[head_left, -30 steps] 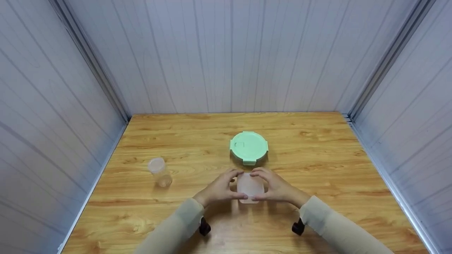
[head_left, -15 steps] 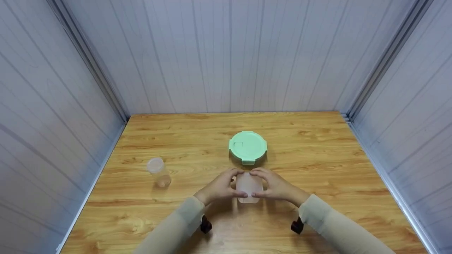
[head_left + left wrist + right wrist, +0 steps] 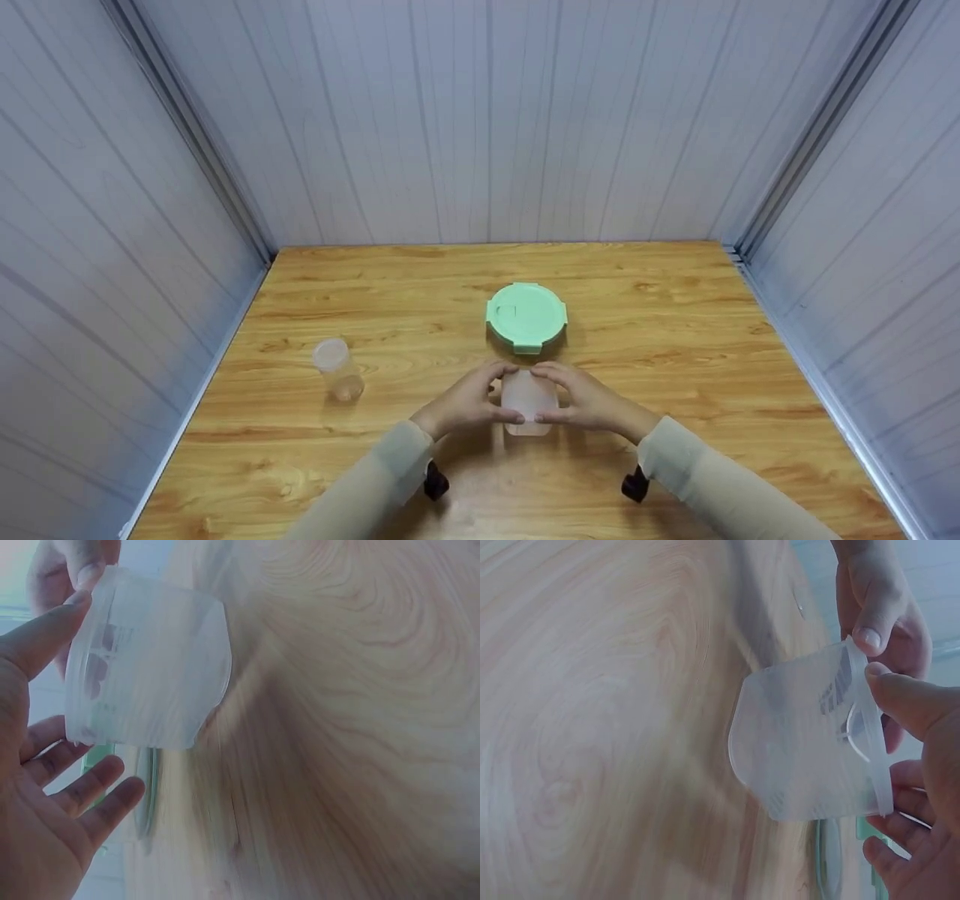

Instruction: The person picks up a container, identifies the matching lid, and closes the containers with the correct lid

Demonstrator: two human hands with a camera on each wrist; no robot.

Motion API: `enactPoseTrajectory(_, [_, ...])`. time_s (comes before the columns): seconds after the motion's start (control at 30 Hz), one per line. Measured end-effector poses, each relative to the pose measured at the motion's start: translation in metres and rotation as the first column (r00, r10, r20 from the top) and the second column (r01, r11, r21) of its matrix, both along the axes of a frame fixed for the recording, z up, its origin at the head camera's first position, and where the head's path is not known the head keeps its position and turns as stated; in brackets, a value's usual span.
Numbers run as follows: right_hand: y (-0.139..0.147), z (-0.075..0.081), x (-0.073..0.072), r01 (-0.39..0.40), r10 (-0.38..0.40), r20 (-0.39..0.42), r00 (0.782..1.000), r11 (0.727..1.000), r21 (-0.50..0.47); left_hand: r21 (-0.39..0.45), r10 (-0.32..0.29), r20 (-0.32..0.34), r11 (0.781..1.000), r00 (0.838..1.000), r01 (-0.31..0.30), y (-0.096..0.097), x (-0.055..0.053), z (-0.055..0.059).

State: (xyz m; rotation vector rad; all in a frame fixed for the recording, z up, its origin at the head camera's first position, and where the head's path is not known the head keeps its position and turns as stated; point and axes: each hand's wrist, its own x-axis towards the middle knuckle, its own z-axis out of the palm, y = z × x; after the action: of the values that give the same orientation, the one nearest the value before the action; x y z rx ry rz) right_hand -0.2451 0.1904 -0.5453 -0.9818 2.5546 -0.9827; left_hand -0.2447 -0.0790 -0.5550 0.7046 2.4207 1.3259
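A small container [image 3: 529, 397] of frosted, see-through plastic stands upright between both hands, close in front of the person. My left hand [image 3: 474, 401] holds its upper rim from the left, with the thumb at the near edge and fingers reaching round the far side. From the opposite side my right hand [image 3: 589, 401] grips the same rim in a mirrored way. In the left wrist view, the container [image 3: 161, 664] has its base towards the wooden tabletop, and some left fingers spread loose beside it. The right wrist view shows both thumbs meeting near the container's [image 3: 802, 742] front rim.
Just behind the hands sits a round food box with a mint-green clip lid [image 3: 526, 315]. To the left is a clear plastic jar [image 3: 341, 369] with a pale lid. Light panel walls [image 3: 480, 120] enclose the wooden table [image 3: 675, 322] at the back and sides.
My right thumb has shifted slightly away from the person along the near rim. Otherwise both hands and the container keep their places.
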Motion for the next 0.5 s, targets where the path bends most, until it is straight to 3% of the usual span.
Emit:
enactPoseTrajectory(0.2, [0.011, 0.000, -0.003, -0.007, 0.013, 0.096, 0.995, 0.998, -0.068, 0.031, -0.039, 0.043, 0.999, 0.998, 0.037, -0.008, -0.005, -0.002])
enactPoseTrajectory(0.5, [0.019, -0.001, -0.007, 0.018, -0.002, 0.183, 0.983, 0.996, -0.086, 0.091, -0.055, 0.111, 0.995, 0.992, 0.045, -0.015, -0.008, -0.006])
